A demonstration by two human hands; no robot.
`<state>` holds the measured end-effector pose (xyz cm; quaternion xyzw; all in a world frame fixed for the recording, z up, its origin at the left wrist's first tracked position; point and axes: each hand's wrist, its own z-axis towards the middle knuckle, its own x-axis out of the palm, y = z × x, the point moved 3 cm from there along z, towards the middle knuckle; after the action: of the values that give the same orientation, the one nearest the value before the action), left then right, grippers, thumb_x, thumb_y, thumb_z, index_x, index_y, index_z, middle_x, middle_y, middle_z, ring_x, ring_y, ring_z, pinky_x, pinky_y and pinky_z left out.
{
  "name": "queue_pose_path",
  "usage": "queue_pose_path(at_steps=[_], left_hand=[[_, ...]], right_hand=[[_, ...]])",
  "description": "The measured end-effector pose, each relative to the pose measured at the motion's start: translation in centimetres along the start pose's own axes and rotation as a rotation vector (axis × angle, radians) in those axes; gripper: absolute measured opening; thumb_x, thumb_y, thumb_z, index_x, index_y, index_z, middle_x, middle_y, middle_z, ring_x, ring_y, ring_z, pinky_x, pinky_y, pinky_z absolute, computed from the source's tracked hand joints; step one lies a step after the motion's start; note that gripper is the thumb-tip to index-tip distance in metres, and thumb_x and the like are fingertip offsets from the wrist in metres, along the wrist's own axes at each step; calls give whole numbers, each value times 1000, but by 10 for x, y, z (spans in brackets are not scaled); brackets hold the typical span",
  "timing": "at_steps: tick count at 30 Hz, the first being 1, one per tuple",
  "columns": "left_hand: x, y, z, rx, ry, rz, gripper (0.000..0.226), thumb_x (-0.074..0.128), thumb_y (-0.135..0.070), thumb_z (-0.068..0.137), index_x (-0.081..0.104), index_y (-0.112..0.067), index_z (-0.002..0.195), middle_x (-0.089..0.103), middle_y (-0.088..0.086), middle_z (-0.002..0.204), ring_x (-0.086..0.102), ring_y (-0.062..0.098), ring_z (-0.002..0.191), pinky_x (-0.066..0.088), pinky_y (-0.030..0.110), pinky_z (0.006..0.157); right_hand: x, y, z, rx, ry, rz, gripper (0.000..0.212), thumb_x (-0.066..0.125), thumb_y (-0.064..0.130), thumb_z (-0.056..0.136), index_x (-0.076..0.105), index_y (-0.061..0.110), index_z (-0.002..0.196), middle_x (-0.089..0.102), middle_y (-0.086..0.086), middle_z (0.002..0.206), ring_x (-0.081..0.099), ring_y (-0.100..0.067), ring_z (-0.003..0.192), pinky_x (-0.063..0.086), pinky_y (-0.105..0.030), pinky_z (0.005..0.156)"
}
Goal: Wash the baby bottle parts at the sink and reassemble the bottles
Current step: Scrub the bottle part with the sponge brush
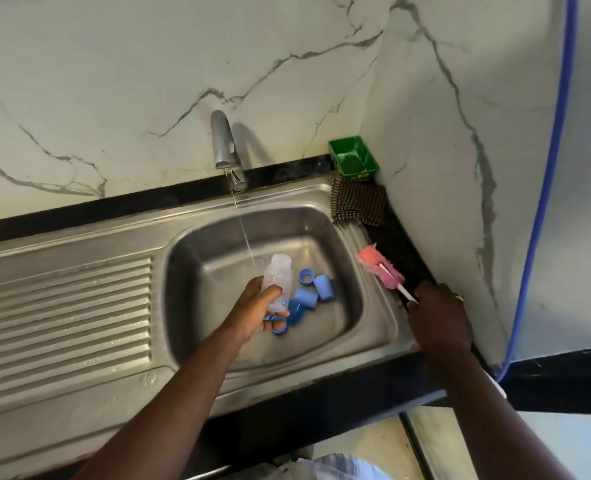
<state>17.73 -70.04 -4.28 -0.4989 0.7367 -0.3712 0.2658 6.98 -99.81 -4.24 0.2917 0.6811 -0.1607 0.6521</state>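
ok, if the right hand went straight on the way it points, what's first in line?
The brush on the sink rim: the right hand points along its white handle, fingertips at its end. Contact unclear.

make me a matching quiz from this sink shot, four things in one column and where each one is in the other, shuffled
1 clear bottle
2 pink brush
3 checked cloth
4 blue caps

a lying in the sink basin
b in front of the green tub
c held by the left hand
d on the basin's right rim, handle end at the right hand

Pairs: 1-c, 2-d, 3-b, 4-a
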Motion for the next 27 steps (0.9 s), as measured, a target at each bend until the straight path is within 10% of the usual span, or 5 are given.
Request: queue_pose_path(at_steps=[8, 20, 27], left_hand=[[5, -2, -12, 13, 43, -160, 49, 57, -24, 75, 54, -14, 122, 61, 19, 109, 58, 25, 80, 52, 31, 60], [-59, -12, -40, 205, 48, -301, 40, 59, 2, 96, 49, -15, 130, 65, 12, 98, 65, 20, 75, 56, 32, 74], [-105, -24, -58, 388, 0, -159, 32, 65, -2, 92, 56, -20, 116, 68, 4, 91, 65, 8, 68, 58, 26, 68]], right_hand=[[-6, -2, -6, -92, -94, -30, 9, 63, 26, 90, 64, 17, 92, 64, -8, 90, 61, -32, 86, 40, -32, 63], [-44, 144, -60, -381, 176, 886, 13, 64, 9, 94, 63, 20, 87, 61, 3, 57, 52, -2, 50, 39, -15, 54], [-46, 214, -93, -546, 229, 773, 11, 66, 15, 93, 60, 19, 85, 62, 14, 55, 58, -2, 50, 42, -12, 52]])
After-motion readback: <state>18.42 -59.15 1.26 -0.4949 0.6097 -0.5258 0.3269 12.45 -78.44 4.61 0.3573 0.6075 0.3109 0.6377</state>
